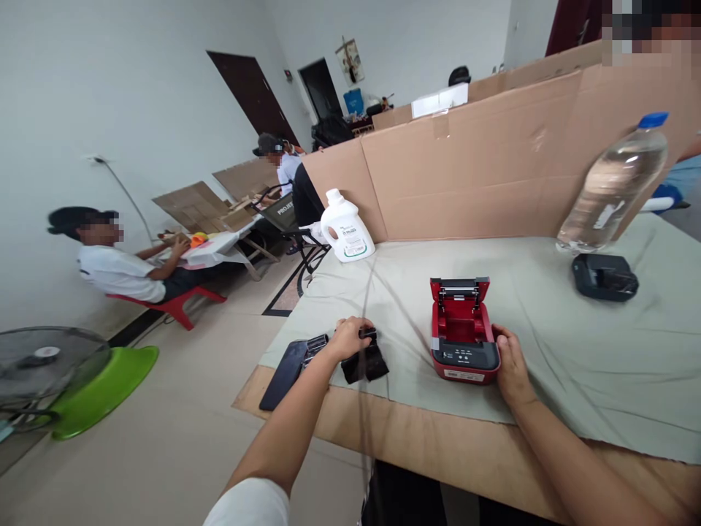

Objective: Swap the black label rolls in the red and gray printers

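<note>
A small red printer [463,336] with its lid open stands on the grey cloth near the table's front edge. My right hand [510,359] rests against its right side, fingers on the casing. My left hand [348,338] is closed on a small black device [366,361] lying on the cloth to the left. Just left of that lies a dark flat phone-like object [285,374] at the table's corner.
A black printer [604,276] and a clear water bottle [613,187] stand at the right, a white jug [346,228] at the back left. A cardboard wall [482,161] borders the table. Other people sit at the left; a fan [44,365] stands on the floor.
</note>
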`<state>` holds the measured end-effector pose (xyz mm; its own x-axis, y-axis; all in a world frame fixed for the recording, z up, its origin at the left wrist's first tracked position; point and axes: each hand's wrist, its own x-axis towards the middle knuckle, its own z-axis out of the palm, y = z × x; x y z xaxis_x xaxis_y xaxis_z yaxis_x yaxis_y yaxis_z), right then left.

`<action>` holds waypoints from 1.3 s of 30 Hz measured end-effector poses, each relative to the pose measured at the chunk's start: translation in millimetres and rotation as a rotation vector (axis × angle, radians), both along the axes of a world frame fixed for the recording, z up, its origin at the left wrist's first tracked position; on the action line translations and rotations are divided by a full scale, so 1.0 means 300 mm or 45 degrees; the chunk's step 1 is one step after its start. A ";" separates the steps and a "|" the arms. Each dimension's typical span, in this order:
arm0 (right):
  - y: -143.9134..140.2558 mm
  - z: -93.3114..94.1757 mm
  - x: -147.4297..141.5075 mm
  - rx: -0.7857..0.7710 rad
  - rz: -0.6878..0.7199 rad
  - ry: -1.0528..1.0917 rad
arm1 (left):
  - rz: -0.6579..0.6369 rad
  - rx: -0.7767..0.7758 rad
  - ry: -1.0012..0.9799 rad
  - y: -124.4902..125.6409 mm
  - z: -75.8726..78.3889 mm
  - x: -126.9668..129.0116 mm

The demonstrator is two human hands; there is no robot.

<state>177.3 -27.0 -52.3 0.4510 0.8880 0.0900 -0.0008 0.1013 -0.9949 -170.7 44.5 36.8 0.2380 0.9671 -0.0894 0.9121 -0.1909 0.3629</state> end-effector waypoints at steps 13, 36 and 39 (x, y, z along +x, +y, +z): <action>0.000 0.005 0.001 -0.020 0.003 0.004 | 0.049 0.045 0.253 0.017 -0.021 -0.170; 0.008 -0.019 -0.003 0.029 0.011 -0.050 | -0.593 -0.836 -0.705 -0.181 0.351 0.184; 0.004 -0.009 -0.001 0.030 0.014 -0.066 | -0.638 -0.547 -0.784 -0.129 0.301 0.365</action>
<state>177.1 -25.7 -55.0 0.4351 0.8904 0.1340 0.0495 0.1249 -0.9909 -61.3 5.8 127.0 0.7476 0.6500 -0.1365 0.3789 -0.2485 0.8915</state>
